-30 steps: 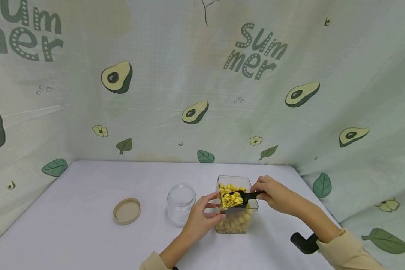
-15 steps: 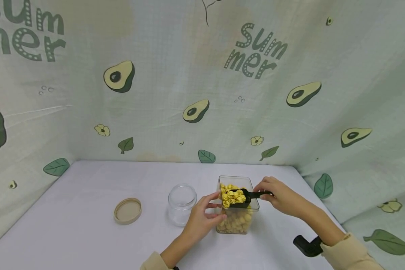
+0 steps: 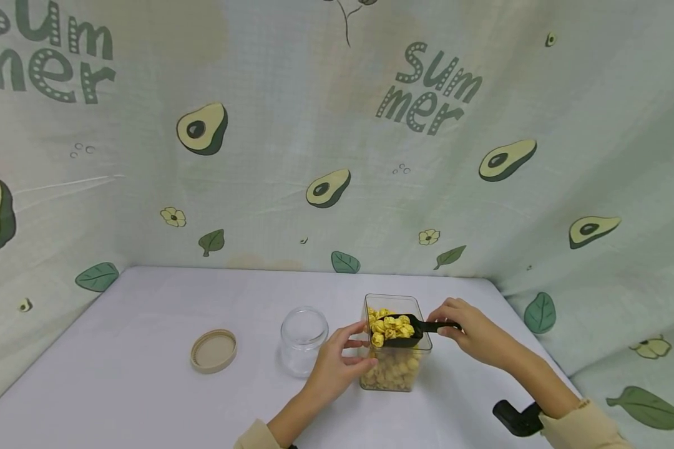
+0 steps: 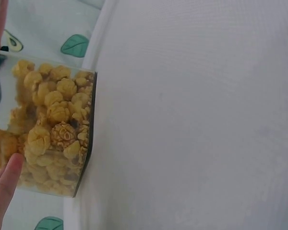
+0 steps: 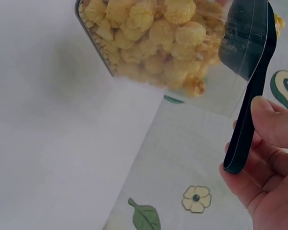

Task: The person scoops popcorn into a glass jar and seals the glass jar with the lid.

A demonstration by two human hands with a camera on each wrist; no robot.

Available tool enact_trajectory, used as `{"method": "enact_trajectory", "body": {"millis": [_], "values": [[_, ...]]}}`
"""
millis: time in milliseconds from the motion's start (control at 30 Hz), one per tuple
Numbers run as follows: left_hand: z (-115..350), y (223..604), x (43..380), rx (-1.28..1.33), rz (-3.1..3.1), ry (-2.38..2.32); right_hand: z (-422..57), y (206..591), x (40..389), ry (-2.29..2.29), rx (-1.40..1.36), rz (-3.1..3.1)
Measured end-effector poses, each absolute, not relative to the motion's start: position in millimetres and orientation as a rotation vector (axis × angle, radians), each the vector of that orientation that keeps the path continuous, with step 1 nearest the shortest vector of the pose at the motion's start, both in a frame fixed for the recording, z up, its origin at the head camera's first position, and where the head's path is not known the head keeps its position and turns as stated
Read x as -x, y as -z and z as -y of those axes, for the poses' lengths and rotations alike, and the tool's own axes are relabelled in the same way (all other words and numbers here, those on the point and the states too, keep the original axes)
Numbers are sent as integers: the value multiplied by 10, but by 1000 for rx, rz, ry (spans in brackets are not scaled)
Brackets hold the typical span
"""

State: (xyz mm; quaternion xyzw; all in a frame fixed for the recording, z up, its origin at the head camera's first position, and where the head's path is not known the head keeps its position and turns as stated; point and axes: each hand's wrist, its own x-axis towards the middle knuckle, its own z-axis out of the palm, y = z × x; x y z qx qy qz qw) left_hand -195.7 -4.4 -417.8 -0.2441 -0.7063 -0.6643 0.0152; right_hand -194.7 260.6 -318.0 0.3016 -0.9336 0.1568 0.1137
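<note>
A clear square container (image 3: 401, 304), partly filled with yellow popcorn (image 4: 57, 112), stands upright on the table. My left hand (image 3: 332, 366) holds it by its left side, with the thumb near the front corner and the fingers along the wall. Between right thumb and fingers, my right hand (image 3: 468, 332) pinches the handle of a black scoop (image 5: 252, 100). Heaped with popcorn pieces, the scoop's bowl is at the container's open top, level with the rim. Just left of my left hand is a clear round jar (image 3: 303, 340), partly covered by that hand.
A beige round lid (image 3: 213, 351) lies on the white table (image 3: 146, 386), left of the jar. Behind the table hangs a cloth (image 3: 258, 137) printed with avocados and leaves. A black device (image 3: 517, 416) is at the right wrist.
My right hand has drawn the loaded scoop a little to the right and its bowl sits more level. The left hand and container keep their places.
</note>
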Motion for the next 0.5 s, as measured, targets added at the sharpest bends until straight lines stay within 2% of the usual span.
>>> {"method": "enact_trajectory", "body": {"millis": [500], "values": [[15,4174,1953,743,2200,2077,-2656,3224,1936,-467,-863,2649]]}}
